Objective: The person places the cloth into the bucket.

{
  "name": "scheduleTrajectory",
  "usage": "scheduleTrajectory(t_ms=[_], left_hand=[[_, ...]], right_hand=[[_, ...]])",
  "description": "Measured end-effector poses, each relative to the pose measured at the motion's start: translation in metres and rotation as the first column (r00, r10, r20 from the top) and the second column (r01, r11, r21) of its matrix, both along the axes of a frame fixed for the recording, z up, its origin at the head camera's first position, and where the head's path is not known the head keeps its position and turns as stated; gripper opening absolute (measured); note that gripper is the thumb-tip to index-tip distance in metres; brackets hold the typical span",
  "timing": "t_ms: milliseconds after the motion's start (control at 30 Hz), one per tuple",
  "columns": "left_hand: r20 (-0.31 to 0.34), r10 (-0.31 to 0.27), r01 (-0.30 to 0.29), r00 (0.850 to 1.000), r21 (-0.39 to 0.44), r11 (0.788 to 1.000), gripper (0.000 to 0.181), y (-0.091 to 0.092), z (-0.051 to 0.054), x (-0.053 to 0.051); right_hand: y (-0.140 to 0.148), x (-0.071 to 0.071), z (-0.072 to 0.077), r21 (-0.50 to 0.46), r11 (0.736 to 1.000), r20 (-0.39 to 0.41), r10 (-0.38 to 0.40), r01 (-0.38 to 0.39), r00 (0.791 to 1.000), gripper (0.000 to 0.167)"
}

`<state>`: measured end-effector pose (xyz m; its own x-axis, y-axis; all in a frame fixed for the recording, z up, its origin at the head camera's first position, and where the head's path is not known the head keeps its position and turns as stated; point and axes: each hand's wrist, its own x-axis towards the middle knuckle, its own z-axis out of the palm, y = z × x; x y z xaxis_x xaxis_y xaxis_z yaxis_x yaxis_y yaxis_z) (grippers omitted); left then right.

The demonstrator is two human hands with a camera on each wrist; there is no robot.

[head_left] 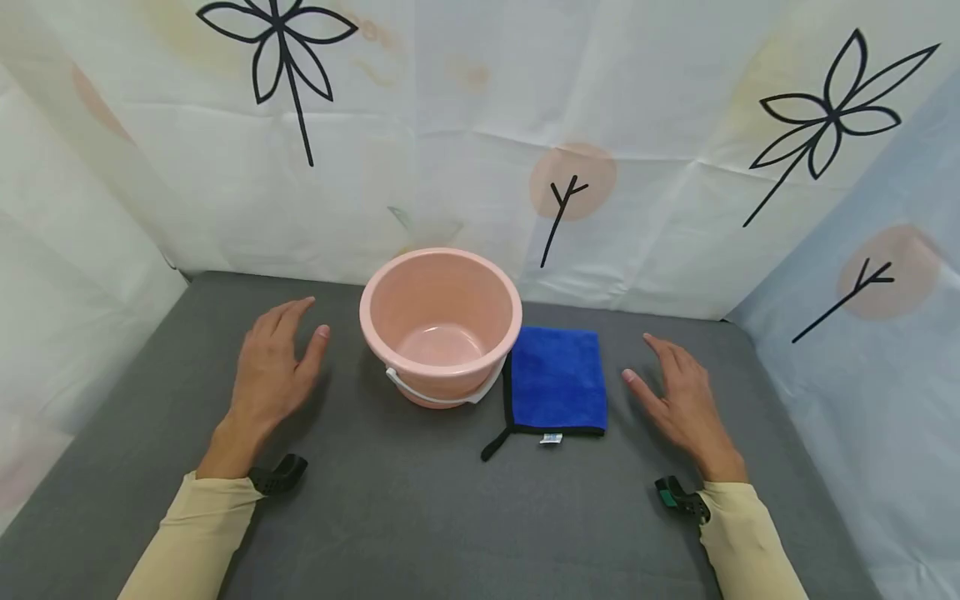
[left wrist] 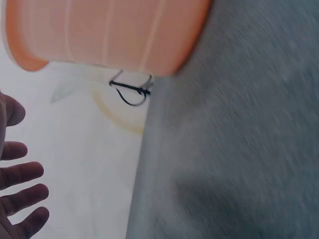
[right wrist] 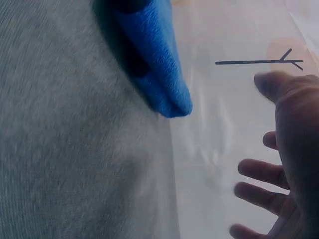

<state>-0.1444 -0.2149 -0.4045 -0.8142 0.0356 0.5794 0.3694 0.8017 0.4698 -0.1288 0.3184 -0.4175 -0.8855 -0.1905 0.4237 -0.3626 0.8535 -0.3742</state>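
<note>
A pink bucket (head_left: 442,371) stands upright at the middle back, its white handle (head_left: 431,398) lowered over the front side; its inside shows nothing in it. Beside it on the right lies a folded blue cloth (head_left: 558,379) with a black edge, a loop and a small white tag. My left hand (head_left: 272,375), fingers relaxed, is left of the bucket and touches nothing. To the right of the cloth, my right hand (head_left: 684,404) hovers with fingers apart, holding nothing. The left wrist view shows the bucket's side (left wrist: 109,35); the right wrist view shows the cloth (right wrist: 159,59).
A grey table surface (head_left: 450,517) lies under everything. White curtains with black plant drawings (head_left: 480,108) hang behind the table and at both sides. Dark bands (head_left: 279,475) sit on both wrists, next to pale yellow sleeves (head_left: 198,533).
</note>
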Motion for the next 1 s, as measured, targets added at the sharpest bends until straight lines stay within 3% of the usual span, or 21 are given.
scheduleTrajectory(t_ms=[133,267,367,567,767,867,1000], left_hand=[[0.048,-0.043,0.035,0.998,0.157,0.987,0.043,0.005,0.009,0.002],[0.077,-0.133,0.101,0.988,0.328,0.939,0.041,0.013,0.015,0.000],[0.085,-0.221,0.157,0.972,0.466,0.871,0.041,0.023,0.019,-0.003],[0.084,-0.400,0.244,0.913,0.673,0.698,0.049,0.046,0.025,-0.008],[0.050,-0.498,0.293,0.866,0.757,0.584,0.061,0.067,0.023,-0.015],[0.042,-0.518,0.301,0.854,0.772,0.559,0.066,0.073,0.022,-0.017],[0.048,-0.508,0.296,0.860,0.764,0.573,0.071,0.076,0.019,-0.018]], right_hand=[[-0.006,-0.001,0.002,-0.062,0.998,0.020,0.024,-0.023,1.000,0.053],[-0.012,-0.002,0.003,-0.118,0.991,0.054,0.066,-0.060,0.996,0.045],[-0.017,-0.002,0.003,-0.185,0.982,0.120,0.067,-0.044,0.991,0.045],[-0.031,-0.007,-0.003,-0.295,0.956,0.284,0.082,0.006,0.955,0.062],[-0.036,-0.013,-0.012,-0.294,0.955,0.381,0.088,0.030,0.921,0.079],[-0.038,-0.015,-0.014,-0.279,0.960,0.396,0.084,0.032,0.914,0.083],[-0.041,-0.018,-0.015,-0.265,0.964,0.417,0.083,0.033,0.905,0.087]])
